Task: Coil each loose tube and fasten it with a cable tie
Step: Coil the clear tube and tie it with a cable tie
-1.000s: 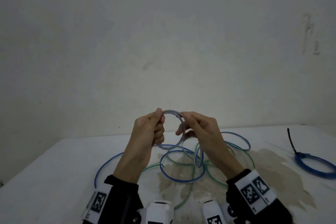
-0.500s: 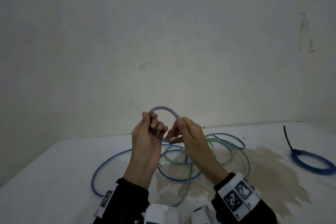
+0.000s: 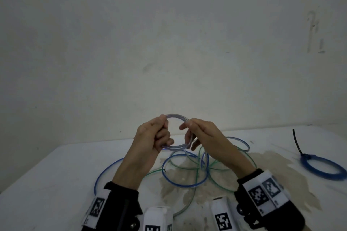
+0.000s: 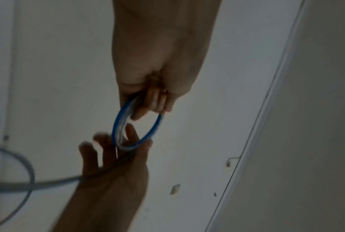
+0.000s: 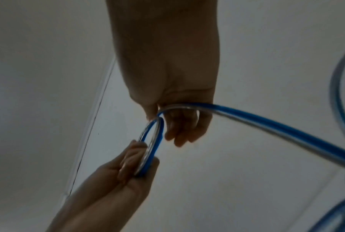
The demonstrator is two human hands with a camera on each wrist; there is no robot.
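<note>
Up above the tabletop (image 3: 56, 174), both hands hold a small coil (image 3: 177, 147) of blue-striped clear tube. Left hand (image 3: 150, 137) has its thumb and curled fingers closed round the coil's left side. Right hand (image 3: 204, 137) pinches the right side, the other fingers loosely spread. Loose tube (image 3: 185, 185) trails down onto the tabletop among green loops (image 3: 221, 186).

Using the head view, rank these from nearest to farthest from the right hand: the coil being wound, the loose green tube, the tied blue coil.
From the right hand:
1. Coil being wound: held in its fingers, lifted above the table.
2. Loose green tube: on the table, under the wrist.
3. Tied blue coil: far right, cable tie sticking up.
</note>
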